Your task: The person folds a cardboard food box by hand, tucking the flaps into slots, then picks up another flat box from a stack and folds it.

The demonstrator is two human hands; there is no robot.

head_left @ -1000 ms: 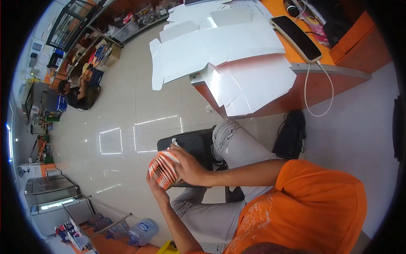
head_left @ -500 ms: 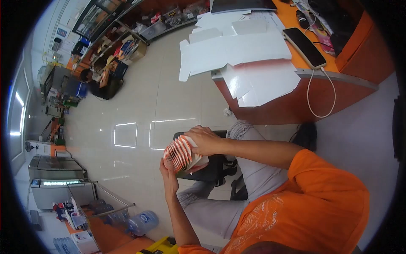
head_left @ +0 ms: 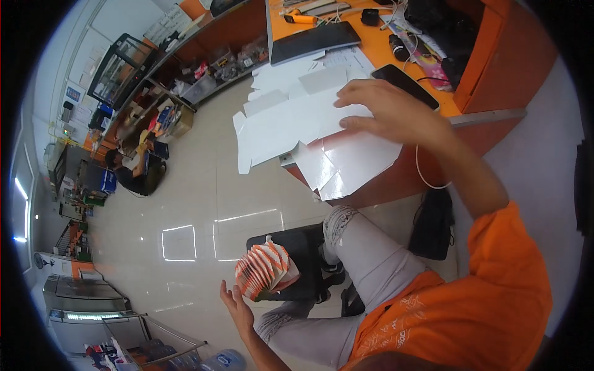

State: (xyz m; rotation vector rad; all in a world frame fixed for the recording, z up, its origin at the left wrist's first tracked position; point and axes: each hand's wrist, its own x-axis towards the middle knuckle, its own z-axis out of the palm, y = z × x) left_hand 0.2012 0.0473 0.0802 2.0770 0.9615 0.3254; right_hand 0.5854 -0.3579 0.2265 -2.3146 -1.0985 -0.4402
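A pleated bundle of orange-and-white folded paper (head_left: 267, 269) rests fanned out on a black stool seat (head_left: 309, 260) in front of my knees. Just off its near left edge is my left hand (head_left: 238, 309), fingers apart and nothing in it. My right hand (head_left: 387, 111) reaches over the desk with thumb and fingers spread, overlapping a white unfolded cardboard sheet (head_left: 272, 120) in this view. That sheet has flaps, and its glossy near part (head_left: 346, 167) hangs over the desk edge.
A phone (head_left: 405, 85) with a white cable lies by my right wrist. Behind the cardboard are a dark flat tablet-like panel (head_left: 315, 43) and a yellow tool (head_left: 300, 17) on the orange desk (head_left: 371, 46). Another person (head_left: 139, 173) sits low beside far shelves.
Both hands have let go of the pleated paper, which now stays on the stool. My right hand has moved up over the desk; my left has drawn slightly down and away.
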